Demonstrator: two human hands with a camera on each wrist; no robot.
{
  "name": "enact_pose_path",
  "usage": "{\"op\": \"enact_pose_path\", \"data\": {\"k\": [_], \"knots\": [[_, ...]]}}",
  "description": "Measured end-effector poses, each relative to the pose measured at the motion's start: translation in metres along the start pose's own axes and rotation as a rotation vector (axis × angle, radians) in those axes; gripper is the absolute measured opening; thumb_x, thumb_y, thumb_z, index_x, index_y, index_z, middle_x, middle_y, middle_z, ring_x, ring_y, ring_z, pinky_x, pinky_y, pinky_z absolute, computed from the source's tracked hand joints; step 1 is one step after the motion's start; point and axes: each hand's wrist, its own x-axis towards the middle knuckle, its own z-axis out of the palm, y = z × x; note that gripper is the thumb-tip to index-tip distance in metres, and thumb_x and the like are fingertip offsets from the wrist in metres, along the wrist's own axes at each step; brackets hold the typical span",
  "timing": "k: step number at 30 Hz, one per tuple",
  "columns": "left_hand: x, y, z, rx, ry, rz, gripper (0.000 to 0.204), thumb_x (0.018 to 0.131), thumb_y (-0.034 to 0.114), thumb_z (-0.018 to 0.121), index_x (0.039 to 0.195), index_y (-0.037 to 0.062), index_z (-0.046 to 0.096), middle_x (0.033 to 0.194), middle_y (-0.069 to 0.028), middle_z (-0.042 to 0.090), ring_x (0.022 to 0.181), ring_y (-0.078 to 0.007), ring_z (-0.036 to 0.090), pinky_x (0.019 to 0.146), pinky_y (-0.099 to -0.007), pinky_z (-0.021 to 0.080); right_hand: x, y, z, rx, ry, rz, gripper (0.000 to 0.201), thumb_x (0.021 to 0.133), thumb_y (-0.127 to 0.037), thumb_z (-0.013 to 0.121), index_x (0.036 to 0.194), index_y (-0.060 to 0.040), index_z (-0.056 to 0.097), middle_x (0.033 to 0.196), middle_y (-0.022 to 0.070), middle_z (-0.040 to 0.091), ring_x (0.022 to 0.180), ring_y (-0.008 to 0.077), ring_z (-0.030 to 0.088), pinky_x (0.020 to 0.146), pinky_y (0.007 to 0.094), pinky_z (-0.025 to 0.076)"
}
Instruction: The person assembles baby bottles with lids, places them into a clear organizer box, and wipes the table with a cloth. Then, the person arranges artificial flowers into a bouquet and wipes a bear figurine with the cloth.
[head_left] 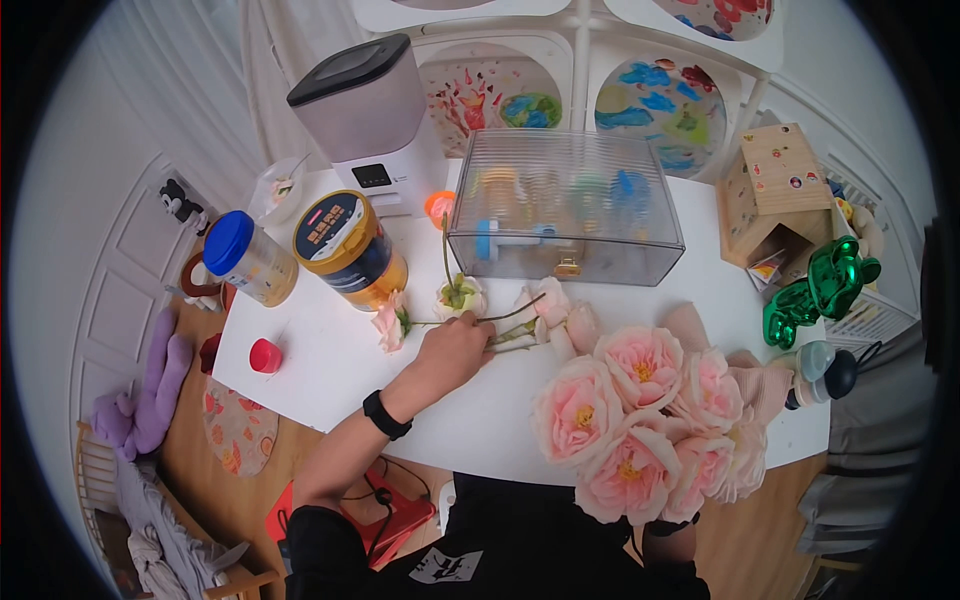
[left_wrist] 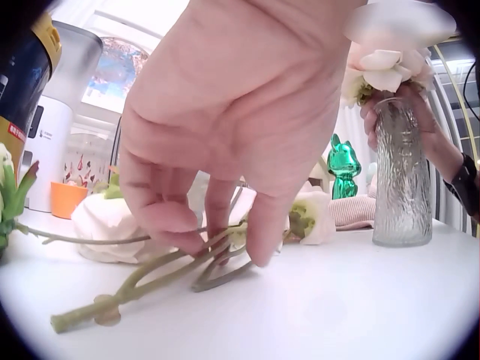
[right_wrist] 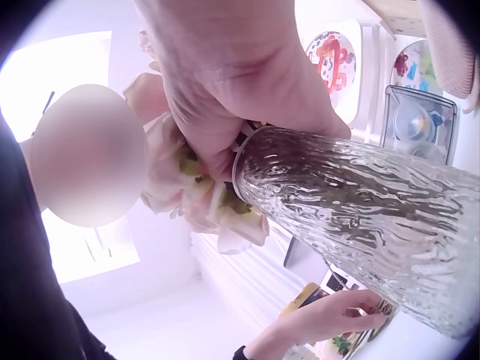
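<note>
My left hand (head_left: 455, 350) pinches thin green flower stems (left_wrist: 161, 277) low over the white table, its fingertips right at the tabletop. Around it lie loose pink artificial flowers: one bloom (head_left: 388, 328) on the left, one (head_left: 462, 298) just beyond the fingers, and pink blooms (head_left: 552, 308) to the right. My right hand (left_wrist: 421, 124) grips a textured clear glass vase (left_wrist: 403, 184) at its neck, close under the flower heads. A bunch of large pink blooms (head_left: 640, 465) tops the vase and hides most of that hand in the head view.
On the white table (head_left: 300, 385) stand a blue-lidded jar (head_left: 250, 260), a yellow-lidded tub (head_left: 350, 250), a grey-and-white appliance (head_left: 375, 120) and a clear box (head_left: 565, 215). A red cup (head_left: 265, 355) sits left; a green shiny figurine (head_left: 820, 290) and wooden house (head_left: 778, 195) stand right.
</note>
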Motion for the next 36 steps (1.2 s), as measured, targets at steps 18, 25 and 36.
{"op": "enact_pose_path", "data": {"k": [18,25,36], "knots": [[-0.025,0.019,-0.049,-0.282,0.427,0.044,0.015,0.093,0.016,0.064,0.102,0.0027,0.064,0.089,-0.0118,0.066,0.072,-0.0244,0.063,0.067,-0.0352,0.049,0.000,0.002,-0.006,0.018,0.020,-0.037,0.054,0.082,-0.024,0.074,0.125,-0.0031,0.048,0.116,0.0110,0.060,0.097,0.0228,0.063,0.084,0.0348,0.050],[-0.033,0.011,-0.064,-0.624,0.090,-0.145,0.023,0.104,0.024,0.049,0.105,0.0051,0.061,0.063,-0.0011,0.049,0.055,-0.0119,0.051,0.055,-0.0270,0.039,-0.006,0.005,-0.011,0.025,0.047,-0.048,0.055,0.082,-0.024,0.074,0.125,-0.0030,0.048,0.117,0.0112,0.060,0.097,0.0229,0.063,0.084,0.0348,0.050],[-0.040,0.063,-0.111,-1.762,0.307,0.301,0.011,0.104,0.015,0.045,0.110,0.0057,0.044,0.078,-0.0076,0.059,0.077,-0.0201,0.059,0.069,-0.0327,0.048,-0.020,0.006,-0.022,0.039,0.128,-0.095,0.056,0.082,-0.024,0.074,0.126,-0.0027,0.047,0.118,0.0115,0.060,0.098,0.0229,0.063,0.085,0.0348,0.050]]}}
